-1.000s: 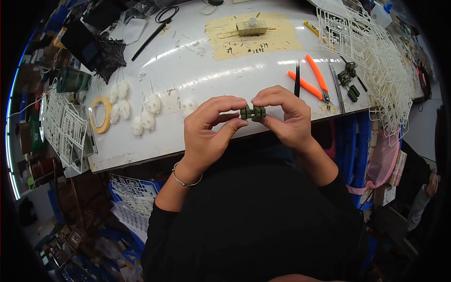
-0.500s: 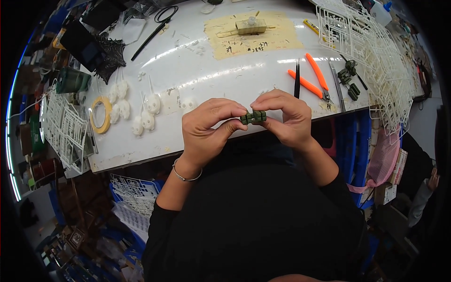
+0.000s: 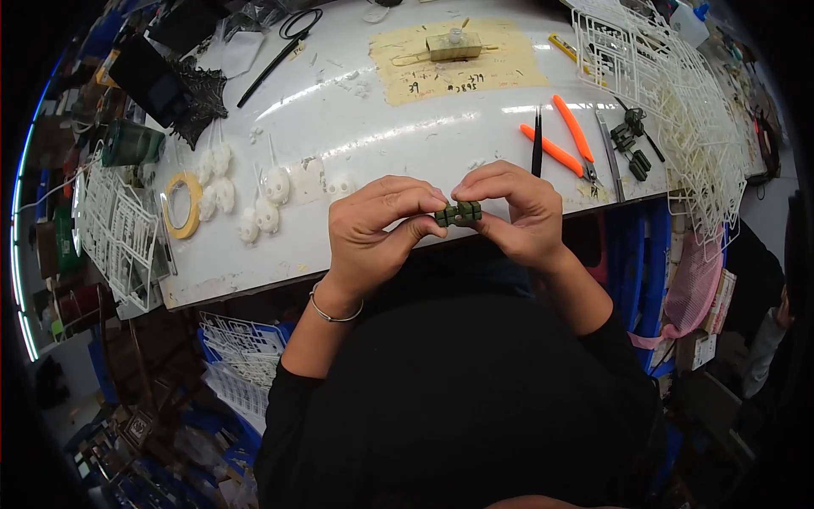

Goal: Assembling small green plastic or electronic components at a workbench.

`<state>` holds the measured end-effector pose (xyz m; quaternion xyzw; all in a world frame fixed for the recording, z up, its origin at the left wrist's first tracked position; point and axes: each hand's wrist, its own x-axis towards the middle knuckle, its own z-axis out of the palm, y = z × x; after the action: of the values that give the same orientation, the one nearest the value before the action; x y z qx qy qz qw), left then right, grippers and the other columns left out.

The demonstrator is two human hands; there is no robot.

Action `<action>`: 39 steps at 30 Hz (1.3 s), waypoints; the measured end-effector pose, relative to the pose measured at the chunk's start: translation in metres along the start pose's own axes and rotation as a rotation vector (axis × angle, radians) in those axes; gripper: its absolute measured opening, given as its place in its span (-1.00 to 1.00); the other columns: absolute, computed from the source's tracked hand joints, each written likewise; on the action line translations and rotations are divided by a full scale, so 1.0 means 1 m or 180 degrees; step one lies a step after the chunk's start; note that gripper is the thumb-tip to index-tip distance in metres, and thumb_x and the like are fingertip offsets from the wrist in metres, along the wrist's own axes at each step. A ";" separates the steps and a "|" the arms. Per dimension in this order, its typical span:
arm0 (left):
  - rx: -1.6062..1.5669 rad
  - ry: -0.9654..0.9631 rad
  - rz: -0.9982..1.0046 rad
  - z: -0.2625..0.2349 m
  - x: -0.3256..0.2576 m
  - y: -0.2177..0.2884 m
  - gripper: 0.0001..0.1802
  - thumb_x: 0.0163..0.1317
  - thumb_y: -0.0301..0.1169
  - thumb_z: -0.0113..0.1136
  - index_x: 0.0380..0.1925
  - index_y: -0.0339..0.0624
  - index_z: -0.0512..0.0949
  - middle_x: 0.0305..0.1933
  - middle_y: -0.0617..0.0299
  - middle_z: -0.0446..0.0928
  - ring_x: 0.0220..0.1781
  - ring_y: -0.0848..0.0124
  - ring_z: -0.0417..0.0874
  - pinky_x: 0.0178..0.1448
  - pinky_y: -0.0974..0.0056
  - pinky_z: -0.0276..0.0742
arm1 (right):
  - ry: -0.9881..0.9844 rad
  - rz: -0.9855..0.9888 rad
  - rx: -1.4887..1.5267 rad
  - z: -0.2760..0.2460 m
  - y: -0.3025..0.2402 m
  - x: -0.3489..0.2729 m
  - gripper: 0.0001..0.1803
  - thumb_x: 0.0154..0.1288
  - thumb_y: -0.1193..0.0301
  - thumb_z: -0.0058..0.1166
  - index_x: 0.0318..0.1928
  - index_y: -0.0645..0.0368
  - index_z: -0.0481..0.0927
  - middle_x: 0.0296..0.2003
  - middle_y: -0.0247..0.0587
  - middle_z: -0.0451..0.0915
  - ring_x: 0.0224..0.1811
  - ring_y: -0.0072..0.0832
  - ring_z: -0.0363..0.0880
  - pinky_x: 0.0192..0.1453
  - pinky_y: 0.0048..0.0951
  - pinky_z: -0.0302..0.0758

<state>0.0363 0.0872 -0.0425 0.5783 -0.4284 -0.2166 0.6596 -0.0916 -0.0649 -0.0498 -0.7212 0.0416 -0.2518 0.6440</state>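
Between my two hands is a small dark green plastic model part (image 3: pixel 459 213), held just over the table's near edge. My left hand (image 3: pixel 381 222) pinches its left end between thumb and fingers. At the right end, the thumb and fingertips of my right hand (image 3: pixel 515 212) close on it too. Fingertips cover parts of the piece. Nearest to my right hand lie black tweezers (image 3: pixel 537 146) and nippers with orange handles (image 3: pixel 563 146). More dark green model parts (image 3: pixel 629 140) rest farther right, beyond a slim metal tool (image 3: pixel 609 153).
White skull-like pieces (image 3: pixel 268 212) and a roll of tape (image 3: pixel 181 206) lie at left on the white table (image 3: pixel 339 127). White sprue frames (image 3: pixel 678 110) pile up at right, others (image 3: pixel 119 229) at left. A small box (image 3: pixel 453 46) stands on yellow sheeting (image 3: pixel 386 68) at the back.
Hardly anything differs. The green part has tilted very slightly between my fingers, while both hands keep their place and grip.
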 end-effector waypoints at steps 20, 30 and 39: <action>-0.0421 -0.0094 0.0010 0.009 -0.007 -0.001 -0.61 -0.08 -0.73 0.40 -0.19 -0.32 0.54 -0.21 0.07 0.59 -0.21 0.34 0.62 -0.06 0.33 0.61 | -0.0328 -0.0499 -0.0278 -0.002 -0.006 0.000 -0.64 -0.10 0.69 0.24 -0.17 0.28 0.62 -0.21 -0.08 0.63 -0.26 -0.36 0.58 -0.17 -0.48 0.52; -0.0498 -0.0208 0.0064 0.012 -0.013 -0.012 -0.55 -0.09 -0.75 0.40 -0.27 -0.17 0.39 -0.27 0.10 0.59 -0.19 0.35 0.62 -0.04 0.31 0.60 | -0.0308 -0.0857 -0.0826 -0.004 0.001 -0.008 -0.63 -0.14 0.69 0.25 -0.20 0.27 0.62 -0.26 -0.12 0.63 -0.37 -0.36 0.59 -0.29 -0.50 0.53; -0.0776 -0.0301 0.0038 0.010 -0.008 -0.014 -0.49 -0.10 -0.73 0.43 -0.29 -0.11 0.31 -0.34 0.14 0.60 -0.22 0.36 0.62 -0.05 0.31 0.61 | -0.0307 -0.0762 -0.0741 -0.005 0.006 -0.010 -0.62 -0.13 0.70 0.25 -0.19 0.27 0.61 -0.25 -0.11 0.63 -0.36 -0.37 0.59 -0.29 -0.50 0.53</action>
<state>0.0262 0.0843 -0.0585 0.4806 -0.4329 -0.2901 0.7053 -0.1006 -0.0663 -0.0587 -0.8020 -0.0467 -0.2853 0.5227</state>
